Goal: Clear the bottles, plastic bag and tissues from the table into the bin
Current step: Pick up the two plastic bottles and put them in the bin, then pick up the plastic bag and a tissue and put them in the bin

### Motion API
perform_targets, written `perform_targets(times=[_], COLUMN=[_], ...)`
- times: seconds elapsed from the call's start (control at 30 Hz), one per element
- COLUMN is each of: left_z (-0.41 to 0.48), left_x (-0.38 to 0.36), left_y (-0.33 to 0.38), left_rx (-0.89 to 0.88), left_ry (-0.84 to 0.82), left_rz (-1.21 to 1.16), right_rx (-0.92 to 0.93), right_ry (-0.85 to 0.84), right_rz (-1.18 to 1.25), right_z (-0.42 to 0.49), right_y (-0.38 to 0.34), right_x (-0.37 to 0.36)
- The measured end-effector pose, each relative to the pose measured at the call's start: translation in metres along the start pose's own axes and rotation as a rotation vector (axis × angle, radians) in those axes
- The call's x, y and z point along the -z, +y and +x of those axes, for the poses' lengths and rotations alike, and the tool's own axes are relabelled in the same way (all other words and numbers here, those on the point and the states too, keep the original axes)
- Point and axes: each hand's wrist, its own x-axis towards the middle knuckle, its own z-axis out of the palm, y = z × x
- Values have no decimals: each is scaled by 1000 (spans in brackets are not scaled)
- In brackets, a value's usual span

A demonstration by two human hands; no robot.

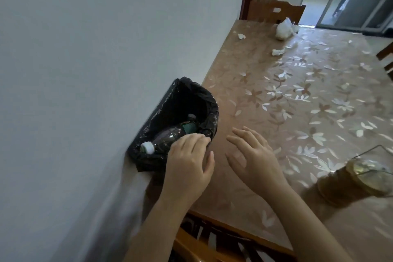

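Bottles of clear plastic point(168, 137) lay in the black-lined bin point(209, 100). Left hand point(189, 155) over its rim and right hand point(255, 155) beside were open; white plastic bag point(284, 30) and crumpled tissues point(277, 51) sat far.

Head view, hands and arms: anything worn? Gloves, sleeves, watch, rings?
Nothing worn that shows. The left hand and right hand are bare, with no gloves, rings or tape. The wrists carry no watch or band. The left forearm and right forearm are bare down to the frame's bottom edge, and no sleeve edge is in view. The one clearly visible nail looks short and unpainted.
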Motion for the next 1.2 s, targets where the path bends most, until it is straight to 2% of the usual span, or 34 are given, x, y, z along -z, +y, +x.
perform_targets(times=[0.27,0.43,0.63,0.93,1.2], left_z=[-9,-17,-36,-83,-118], left_x=[-42,-68,-104,-167,-215], left_y=[53,111,225,423,548], left_rx=[-193,-303,-408,-660,-836], left_ry=[-79,-95,-132,-253,-371], left_rz=[-120,-157,-213,-319,-369], right_rx=[-216,-324,-461,-651,-859], right_ry=[80,162,287,444,530], right_rz=[-137,-194,-220,-361,-443], right_z=[-68,-114,-197,-350,-447], right_y=[19,46,105,195,248], right_x=[40,76,140,253,318])
